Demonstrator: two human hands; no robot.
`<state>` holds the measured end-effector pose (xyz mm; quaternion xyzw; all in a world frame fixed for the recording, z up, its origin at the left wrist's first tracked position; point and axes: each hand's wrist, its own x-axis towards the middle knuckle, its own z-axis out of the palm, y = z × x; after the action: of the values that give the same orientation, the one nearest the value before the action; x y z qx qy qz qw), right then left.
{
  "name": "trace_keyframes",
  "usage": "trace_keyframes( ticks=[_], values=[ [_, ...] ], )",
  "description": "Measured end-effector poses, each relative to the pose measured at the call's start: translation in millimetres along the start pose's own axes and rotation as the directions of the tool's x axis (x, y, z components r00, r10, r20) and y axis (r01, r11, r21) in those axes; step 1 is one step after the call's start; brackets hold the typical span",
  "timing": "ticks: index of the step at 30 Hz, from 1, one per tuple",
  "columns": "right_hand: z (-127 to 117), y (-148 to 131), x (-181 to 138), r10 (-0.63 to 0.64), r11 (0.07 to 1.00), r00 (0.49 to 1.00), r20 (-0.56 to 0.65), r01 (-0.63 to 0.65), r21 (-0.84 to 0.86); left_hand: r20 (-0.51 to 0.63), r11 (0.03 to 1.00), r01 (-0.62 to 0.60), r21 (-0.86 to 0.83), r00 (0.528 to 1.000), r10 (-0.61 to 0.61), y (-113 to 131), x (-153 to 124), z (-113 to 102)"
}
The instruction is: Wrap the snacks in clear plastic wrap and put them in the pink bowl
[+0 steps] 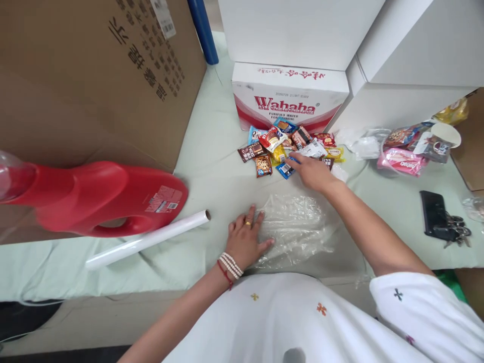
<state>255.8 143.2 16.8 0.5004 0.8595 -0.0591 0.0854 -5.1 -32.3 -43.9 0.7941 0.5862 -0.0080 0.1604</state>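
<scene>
My left hand lies flat with its fingers spread, at the left edge of a crumpled clear plastic bag. A ring and bead bracelets are on that hand and wrist. My right hand reaches to the near side of a heap of small wrapped snacks. Its fingers are stretched out and touch a blue packet, partly covering it. Around it are a brown packet, a cookie packet, a red-and-white packet and a silver-white packet.
A Wahaba-labelled carton stands behind the snacks, white boxes above and beside it. At left are a big cardboard box, a red jug and a white roll. Bagged snacks, a black phone and keys lie right.
</scene>
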Motion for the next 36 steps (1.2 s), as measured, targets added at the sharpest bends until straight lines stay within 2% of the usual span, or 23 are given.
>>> trace_keyframes(
  ticks=[1, 3, 5, 7, 9, 12, 14, 17, 19, 22, 27, 31, 33, 36],
  values=[
    [1, -6, 17, -0.042, 0.999, 0.998, 0.049, 0.044, -0.033, -0.008, 1.000, 0.024, -0.003, 1.000, -0.024, 0, -2, 2],
    [4, -15, 35, -0.047, 0.995, 0.993, 0.111, 0.056, -0.079, -0.043, 0.998, 0.059, -0.013, 0.997, -0.060, 0, -5, 9],
    [4, -15, 31, -0.002, 0.997, 0.995, 0.103, 0.011, -0.080, -0.096, 0.997, 0.068, -0.022, 0.993, -0.070, 0, -7, 16],
    [2, -2, 11, 0.074, 0.997, 0.995, 0.060, -0.073, -0.027, -0.143, 0.998, 0.064, -0.029, 0.987, -0.067, 0, -8, 23],
    [-3, 22, -17, 0.207, 0.977, 0.978, 0.010, -0.207, 0.045, -0.166, 0.998, 0.055, -0.042, 0.984, -0.061, 0, -8, 27],
    [-3, 60, -54, 0.434, 0.897, 0.901, -0.024, -0.430, 0.100, -0.167, 0.997, 0.043, -0.062, 0.985, -0.052, 0, -6, 29],
    [3, 73, -65, 0.484, 0.869, 0.875, 0.032, -0.484, 0.104, -0.160, 0.997, 0.044, -0.069, 0.986, -0.054, 1, -4, 28],
    [18, 67, -60, 0.460, 0.875, 0.868, 0.189, -0.478, 0.068, -0.145, 0.993, 0.071, -0.096, 0.986, -0.085, 1, -1, 25],
    [26, 55, -53, 0.465, 0.877, 0.854, 0.236, -0.481, 0.014, -0.140, 0.987, 0.100, -0.123, 0.983, -0.118, -2, -2, 23],
    [34, 42, -50, 0.488, 0.870, 0.847, 0.210, -0.491, -0.041, -0.150, 0.979, 0.144, -0.143, 0.975, -0.165, -10, -8, 21],
    [41, 39, -70, 0.423, 0.906, 0.903, 0.071, -0.422, -0.040, -0.198, 0.982, 0.162, -0.098, 0.964, -0.179, -21, -20, 21],
    [46, 33, -86, 0.389, 0.920, 0.921, -0.005, -0.389, -0.051, -0.205, 0.982, 0.166, -0.090, 0.962, -0.181, -22, -21, 24],
    [48, 30, -91, 0.374, 0.927, 0.927, 0.004, -0.374, -0.043, -0.197, 0.982, 0.163, -0.098, 0.964, -0.180, -23, -20, 25],
    [49, 29, -96, 0.386, 0.922, 0.919, 0.082, -0.387, 0.003, -0.190, 0.983, 0.157, -0.099, 0.966, -0.173, -24, -20, 26]
  ],
)
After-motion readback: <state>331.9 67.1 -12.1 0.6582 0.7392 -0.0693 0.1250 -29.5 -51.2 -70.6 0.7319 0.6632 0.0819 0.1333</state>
